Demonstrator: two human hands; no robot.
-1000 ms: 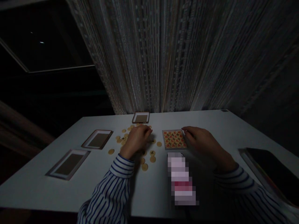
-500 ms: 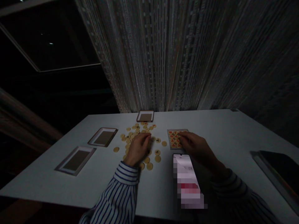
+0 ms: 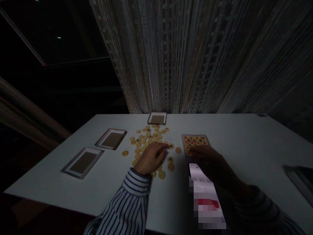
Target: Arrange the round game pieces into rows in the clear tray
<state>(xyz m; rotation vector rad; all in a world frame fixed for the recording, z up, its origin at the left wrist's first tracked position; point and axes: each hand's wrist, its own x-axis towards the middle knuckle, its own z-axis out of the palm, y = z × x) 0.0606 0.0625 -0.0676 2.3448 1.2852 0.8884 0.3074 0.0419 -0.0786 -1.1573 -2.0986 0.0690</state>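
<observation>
My left hand (image 3: pixel 152 157) is over the right side of a loose spread of round wooden xiangqi pieces (image 3: pixel 150 137). Its forefinger stretches out to the edge of a piece with a black character (image 3: pixel 171 146), and I see nothing held in it. To the right lies a shallow tray (image 3: pixel 208 138) with rows of red-character pieces (image 3: pixel 195 142) in it. My right hand (image 3: pixel 207 160) is over the tray's near part, fingers bent and drawn together. Its dark fingertips hide the nearest pieces, and whatever they may hold does not show.
A lit phone (image 3: pixel 207 195) showing a timer lies below my right hand. Two shallow trays (image 3: pixel 111 139) (image 3: pixel 82 162) lie on the left, another tray (image 3: pixel 157 118) at the back. A dark flat object (image 3: pixel 299 179) sits at the right edge. String curtains (image 3: pixel 166 58) hang behind the white table (image 3: pixel 234 130).
The view has shifted, so the table things sit further right. My left hand has stretched its fingers toward the black-character piece. My right hand has drawn back from the tray's upper rows to its near edge.
</observation>
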